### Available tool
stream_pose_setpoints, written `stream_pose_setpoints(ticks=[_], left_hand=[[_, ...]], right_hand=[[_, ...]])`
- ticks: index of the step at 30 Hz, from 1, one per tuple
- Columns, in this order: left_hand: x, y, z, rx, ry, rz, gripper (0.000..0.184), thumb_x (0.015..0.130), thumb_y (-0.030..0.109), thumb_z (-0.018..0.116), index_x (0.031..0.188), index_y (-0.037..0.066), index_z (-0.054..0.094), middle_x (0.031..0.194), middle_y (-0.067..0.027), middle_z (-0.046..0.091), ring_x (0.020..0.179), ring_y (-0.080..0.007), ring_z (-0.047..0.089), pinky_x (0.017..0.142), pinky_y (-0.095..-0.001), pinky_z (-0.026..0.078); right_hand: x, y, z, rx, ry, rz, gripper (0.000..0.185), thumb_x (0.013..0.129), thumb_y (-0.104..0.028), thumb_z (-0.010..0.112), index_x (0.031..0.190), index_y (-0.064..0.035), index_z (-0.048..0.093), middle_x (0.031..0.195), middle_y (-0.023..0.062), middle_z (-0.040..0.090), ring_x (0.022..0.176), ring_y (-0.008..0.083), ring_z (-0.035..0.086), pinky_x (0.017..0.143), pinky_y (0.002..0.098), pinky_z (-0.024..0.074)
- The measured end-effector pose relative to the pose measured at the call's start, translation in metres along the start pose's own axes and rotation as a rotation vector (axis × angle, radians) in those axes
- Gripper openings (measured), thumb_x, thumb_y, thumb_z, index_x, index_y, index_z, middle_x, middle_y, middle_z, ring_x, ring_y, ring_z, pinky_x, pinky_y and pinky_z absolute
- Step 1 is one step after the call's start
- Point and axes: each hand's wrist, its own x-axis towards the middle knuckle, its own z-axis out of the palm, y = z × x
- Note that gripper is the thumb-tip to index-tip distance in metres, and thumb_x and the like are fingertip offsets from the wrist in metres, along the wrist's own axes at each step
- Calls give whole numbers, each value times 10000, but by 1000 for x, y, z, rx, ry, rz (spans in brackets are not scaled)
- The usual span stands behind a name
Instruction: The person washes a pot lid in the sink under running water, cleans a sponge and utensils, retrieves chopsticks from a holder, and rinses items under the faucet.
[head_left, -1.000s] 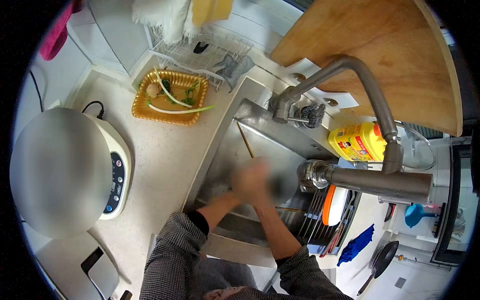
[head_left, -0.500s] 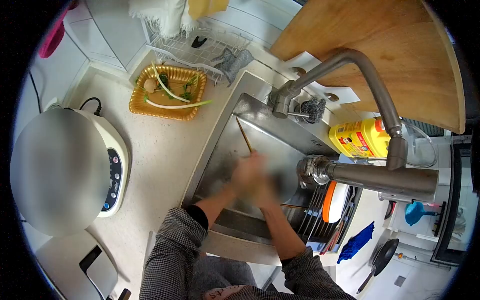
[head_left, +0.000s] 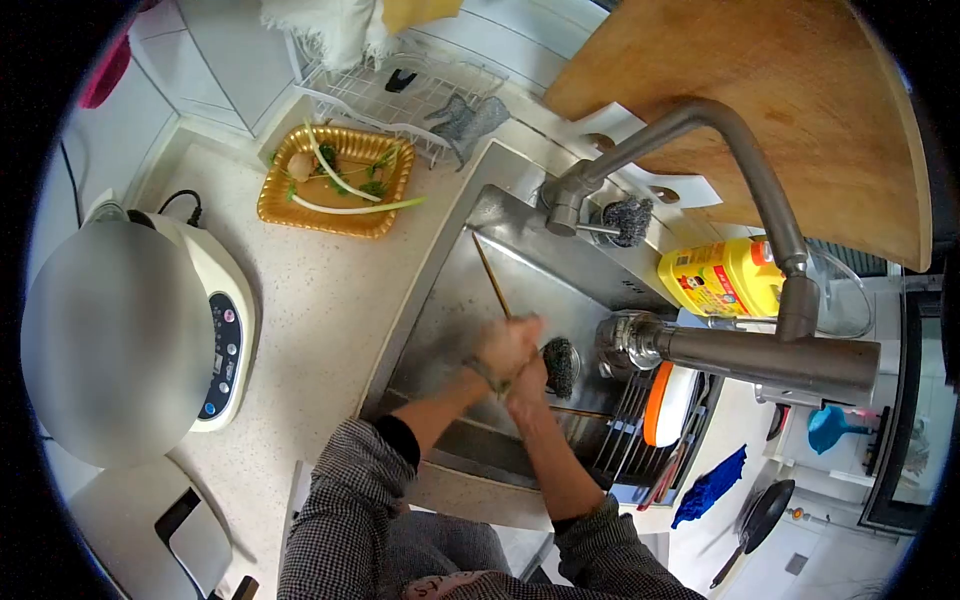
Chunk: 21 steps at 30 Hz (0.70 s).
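Note:
Over the steel sink (head_left: 430,310), my left hand (head_left: 503,348) and my right hand (head_left: 527,385) are pressed together. Motion smears the fingers, so what lies between the palms, if anything, is hidden. A thin brown stick like a chopstick (head_left: 490,272) lies on the sink floor, its lower end passing behind my left hand. Another thin brown stick (head_left: 583,412) shows beyond my right wrist. Just right of the hands is a dark, round, mesh-like thing (head_left: 560,368) on the sink floor. The wide faucet head (head_left: 630,345) hangs beside it.
A gold tray (head_left: 345,226) with scallions stands on the left counter, near a wire rack (head_left: 440,85). A yellow bottle (head_left: 715,278) and a wooden board (head_left: 760,110) are behind the faucet (head_left: 740,140). An orange-and-white brush-like thing (head_left: 668,403) lies on the drying rack (head_left: 628,425).
My hands have shifted slightly against each other, still together, uncovering more of the dark round thing. The stick at the upper left of the sink has stayed in place.

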Motion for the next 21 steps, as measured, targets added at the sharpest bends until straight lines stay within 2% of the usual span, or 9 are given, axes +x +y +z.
stream_pose_setpoints(ticks=[2,4,5,6,8,10,14,17,21], left_hand=[[16,-7,-23,-38,-51,-401,258,875,321,483,898,106,624,679,-161,609,550,-310,608,530,-424,504],[3,4,-16,77,-23,-212,293,895,317,463,871,89,645,643,-172,593,541,-330,601,540,-421,503],[-8,17,-9,21,13,-62,303,898,307,460,828,72,639,636,-179,585,537,-323,599,533,-412,502],[-17,28,-3,-41,34,84,319,901,297,458,785,55,633,629,-185,577,534,-316,598,527,-403,501],[-3,18,-4,-128,48,-23,324,892,292,477,729,40,598,626,-196,567,532,-329,588,520,-400,492],[16,-10,-11,-203,-56,-438,335,886,296,486,697,28,552,668,-205,576,545,-341,585,522,-410,479],[-3,15,-11,36,-236,-203,305,877,303,487,782,36,601,703,-246,575,656,-394,594,636,-458,487],[-7,12,10,-95,-24,-97,349,890,327,453,835,27,621,704,-245,584,648,-390,594,624,-445,488],[14,-21,-13,-85,-44,-392,506,914,437,371,827,-8,597,721,-196,613,644,-326,605,637,-408,469]], right_hand=[[9,10,82,-434,894,123,415,939,-398,356,1084,-41,510,917,68,544,834,200,529,670,337,459],[8,7,43,-487,826,125,387,934,-405,363,993,-57,522,908,71,550,776,208,538,629,324,465],[10,-1,16,-174,207,125,365,943,-364,346,1085,-57,483,1001,78,545,871,223,536,718,341,468],[6,2,7,-72,94,76,357,933,-375,373,1048,-60,496,972,75,547,845,219,545,698,340,477],[-3,7,-12,150,-145,15,351,914,-397,425,975,-66,521,912,70,552,793,211,565,658,339,495],[-1,12,51,-420,824,98,414,908,-461,402,971,-67,510,909,69,551,786,210,564,659,339,503],[-2,1,47,-334,714,122,396,929,-415,369,1061,-61,486,968,82,559,841,221,575,704,340,512],[-10,-6,1,-115,89,106,369,934,-353,390,1163,-72,456,1041,93,559,931,229,573,779,355,500],[0,-16,96,-329,582,301,308,919,-312,438,1097,-75,521,1032,78,565,929,186,551,829,343,461]])
